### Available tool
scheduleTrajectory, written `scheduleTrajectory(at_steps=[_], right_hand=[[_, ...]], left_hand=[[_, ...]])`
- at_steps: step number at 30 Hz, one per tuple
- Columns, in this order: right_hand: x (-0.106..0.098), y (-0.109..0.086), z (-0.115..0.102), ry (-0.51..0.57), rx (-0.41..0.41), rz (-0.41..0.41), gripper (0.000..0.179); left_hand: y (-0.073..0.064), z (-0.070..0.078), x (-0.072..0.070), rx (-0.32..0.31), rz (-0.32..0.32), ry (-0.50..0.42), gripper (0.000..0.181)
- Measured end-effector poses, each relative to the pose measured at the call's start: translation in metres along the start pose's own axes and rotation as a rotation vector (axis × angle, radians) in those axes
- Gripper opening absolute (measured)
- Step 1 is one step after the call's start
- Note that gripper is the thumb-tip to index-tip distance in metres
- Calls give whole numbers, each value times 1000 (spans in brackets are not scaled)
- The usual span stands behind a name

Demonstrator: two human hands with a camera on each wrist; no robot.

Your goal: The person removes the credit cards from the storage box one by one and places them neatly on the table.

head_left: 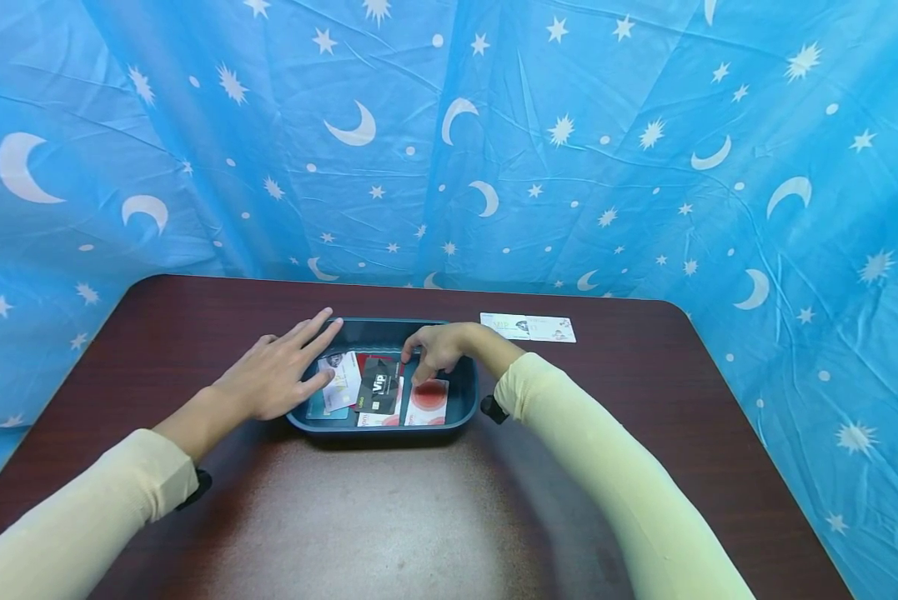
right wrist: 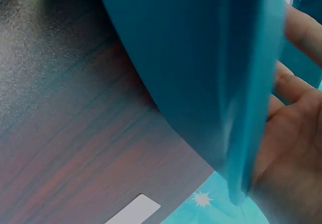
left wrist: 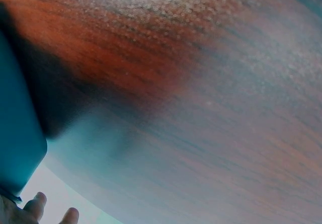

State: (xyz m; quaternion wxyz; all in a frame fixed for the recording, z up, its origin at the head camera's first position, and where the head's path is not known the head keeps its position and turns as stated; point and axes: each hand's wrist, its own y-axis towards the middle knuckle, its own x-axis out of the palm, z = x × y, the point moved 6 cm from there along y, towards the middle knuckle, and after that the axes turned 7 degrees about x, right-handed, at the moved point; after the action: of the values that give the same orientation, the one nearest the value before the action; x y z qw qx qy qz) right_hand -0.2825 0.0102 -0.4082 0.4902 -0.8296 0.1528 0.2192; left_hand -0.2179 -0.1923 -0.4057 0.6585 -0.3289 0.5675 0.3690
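Note:
A dark blue tray (head_left: 373,430) stands on the table with several cards inside. My left hand (head_left: 272,379) reaches over its left rim, fingers spread and straight, the thumb over a white card (head_left: 340,385). My right hand (head_left: 443,344) reaches in over the right rim, fingers bent downward and thumb apart from the index finger. Just below that thumb lies a white card with a red circle (head_left: 428,403). A black VIP card (head_left: 378,387) overlaps a red card and another red-and-white card (head_left: 379,419). In the right wrist view the tray wall (right wrist: 176,73) partly hides the fingers.
Two white cards (head_left: 552,330) lie side by side on the brown table (head_left: 343,517), right of the tray near the far edge. A blue curtain (head_left: 418,167) with moons and stars hangs behind the table and along its sides.

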Motion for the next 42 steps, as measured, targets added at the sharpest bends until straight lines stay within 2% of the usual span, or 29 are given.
scheduleTrajectory(at_steps=[15,28,39,42], right_hand=[[4,0,-9,-65,24,-33,24],[2,0,-12,-49,20,-29,21],[-2,-6,-15,-59,-28,36,3],[-3,-9,-16,-54,-61,66,6]], left_hand=[[-1,0,1,0,7,-1,77],[0,0,0,-6,4,-3,77],[0,-2,1,-9,4,-6,78],[0,-2,0,-8,4,-3,77]])
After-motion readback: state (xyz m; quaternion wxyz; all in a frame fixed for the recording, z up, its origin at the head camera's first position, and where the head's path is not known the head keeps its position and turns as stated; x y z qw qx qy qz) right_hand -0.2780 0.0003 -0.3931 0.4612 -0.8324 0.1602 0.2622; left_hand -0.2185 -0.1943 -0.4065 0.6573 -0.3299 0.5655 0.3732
